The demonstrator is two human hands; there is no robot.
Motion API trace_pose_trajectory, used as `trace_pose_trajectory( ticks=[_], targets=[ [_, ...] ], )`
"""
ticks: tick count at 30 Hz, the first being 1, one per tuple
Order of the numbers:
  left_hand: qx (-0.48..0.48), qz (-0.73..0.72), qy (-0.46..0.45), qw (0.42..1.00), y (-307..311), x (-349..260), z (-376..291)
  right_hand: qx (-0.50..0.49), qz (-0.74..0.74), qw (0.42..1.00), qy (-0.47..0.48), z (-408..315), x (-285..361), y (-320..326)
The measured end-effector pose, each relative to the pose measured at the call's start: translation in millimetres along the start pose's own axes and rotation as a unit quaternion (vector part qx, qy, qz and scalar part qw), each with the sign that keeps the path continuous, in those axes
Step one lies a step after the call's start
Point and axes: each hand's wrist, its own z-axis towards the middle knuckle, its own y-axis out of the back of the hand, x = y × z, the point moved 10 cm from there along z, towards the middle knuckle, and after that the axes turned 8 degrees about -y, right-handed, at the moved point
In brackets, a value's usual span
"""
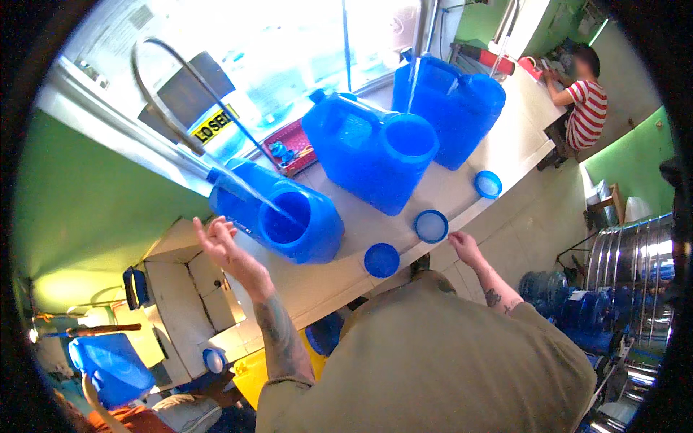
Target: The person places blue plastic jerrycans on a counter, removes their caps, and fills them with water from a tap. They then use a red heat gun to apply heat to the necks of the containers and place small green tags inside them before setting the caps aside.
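Note:
Water from a curved metal spout [162,103] runs into the wide mouth of the left blue plastic jug [319,230]. Just left of this jug, my left hand [219,241] is raised with its fingers apart, holding nothing. A second blue jug [363,162] stands in the middle with its mouth uncovered. Behind it is a third blue jug [460,108], with a water stream in front of or near it. My right hand [464,246] is at the counter's front edge, beside a round blue lid [431,226]; whether they touch is unclear. Two more lids [381,260] [488,184] lie along that edge.
A red basket [292,146] with small blue pieces sits by the window. One person in a striped shirt [587,113] sits at the counter's far end; another, partly visible at lower left, is near a blue jug [111,368]. Large bottles [587,314] and a shiny metal tank [633,276] stand right.

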Motion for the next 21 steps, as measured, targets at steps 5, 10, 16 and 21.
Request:
trace_pose_trajectory(
  ticks=[5,10,16,21],
  targets=[
    [0.141,-0.054,-0.034,0.988,-123,-58,-82,-0.005,0.05,0.997,0.052,78,33,45],
    [0.212,0.075,-0.053,0.973,-268,-20,-145,0.072,0.103,0.983,0.131,168,90,43],
    [0.169,0.164,-0.051,0.971,-321,17,-166,0.231,0.145,0.953,0.132,247,169,-16],
    [0.131,0.19,-0.057,0.971,-316,20,-166,0.156,0.06,0.973,0.162,323,252,-76]
  ],
)
